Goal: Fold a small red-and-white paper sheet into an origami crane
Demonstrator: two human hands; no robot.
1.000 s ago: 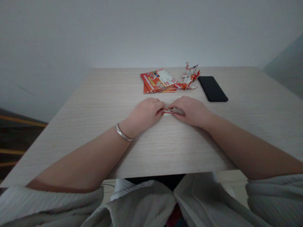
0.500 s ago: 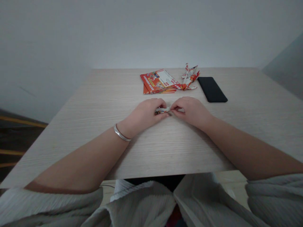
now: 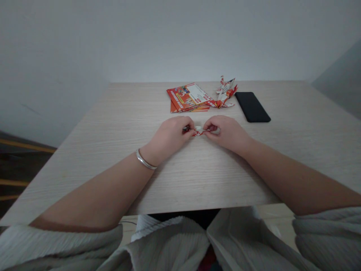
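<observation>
A small piece of folded red and white printed paper (image 3: 198, 132) is held low over the table between my two hands. My left hand (image 3: 175, 131) pinches its left end between thumb and fingers. The right end is pinched by my right hand (image 3: 228, 131). Only the middle of the paper shows in the gap, and the fingers cover much of the rest. A silver bracelet (image 3: 145, 159) circles my left wrist.
Beyond my hands lies a stack of red and white printed leaflets (image 3: 186, 97). Folded paper shapes (image 3: 225, 92) in the same print touch its right side. A black phone (image 3: 252, 107) lies farther right on the pale wooden table (image 3: 180, 180). A wall stands behind.
My left thumb and fingers have closed in a pinch and drawn slightly left. More of the paper's red and white middle shows between the hands. My right hand has barely moved.
</observation>
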